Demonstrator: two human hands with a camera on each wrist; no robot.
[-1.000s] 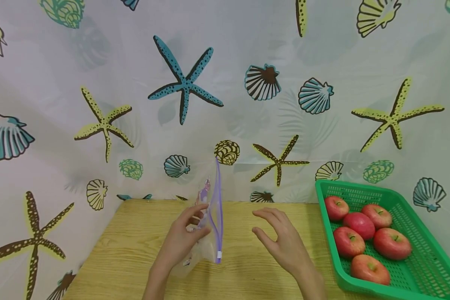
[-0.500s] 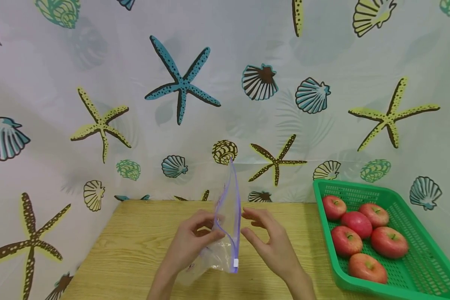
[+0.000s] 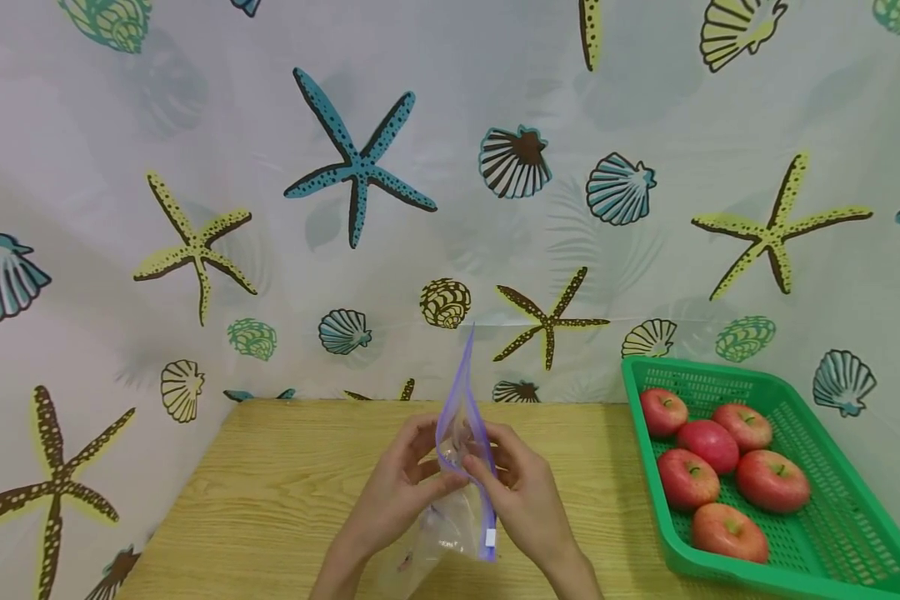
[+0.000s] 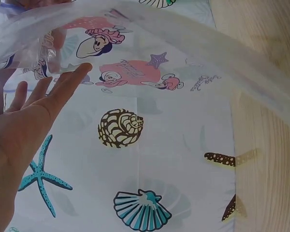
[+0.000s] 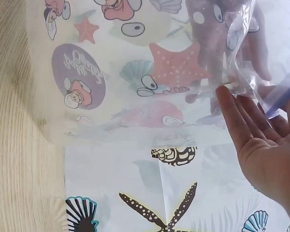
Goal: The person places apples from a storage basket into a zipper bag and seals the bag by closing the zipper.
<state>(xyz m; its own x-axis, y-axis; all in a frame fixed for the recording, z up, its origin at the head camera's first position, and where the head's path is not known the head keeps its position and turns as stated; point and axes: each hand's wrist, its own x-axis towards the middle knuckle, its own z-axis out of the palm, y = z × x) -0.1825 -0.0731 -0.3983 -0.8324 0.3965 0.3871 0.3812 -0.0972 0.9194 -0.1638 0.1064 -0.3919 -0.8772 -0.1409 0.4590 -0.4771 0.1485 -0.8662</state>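
Note:
A clear zip bag (image 3: 453, 521) with a purple zip edge stands between my hands in the head view, its mouth parted and a white slider (image 3: 490, 538) at the near end. My left hand (image 3: 399, 483) holds it from the left, thumb at the zip edge. From the right, my right hand (image 3: 527, 492) grips the other zip edge, its thumb at the mouth. Printed cartoon figures and a red starfish show on the bag (image 5: 179, 67) in the right wrist view. In the left wrist view, the fingers of my left hand (image 4: 34, 111) reach along the plastic.
A green basket (image 3: 648, 492) of several red apples (image 3: 772, 482) stands at the right of the wooden table (image 3: 285, 467). Behind the table hangs a white curtain (image 3: 390, 275) printed with starfish and shells.
My left hand has brought the bag rightward. My right hand, apart from it a second ago, has moved left and now grips the zip edge. The head view has shifted slightly.

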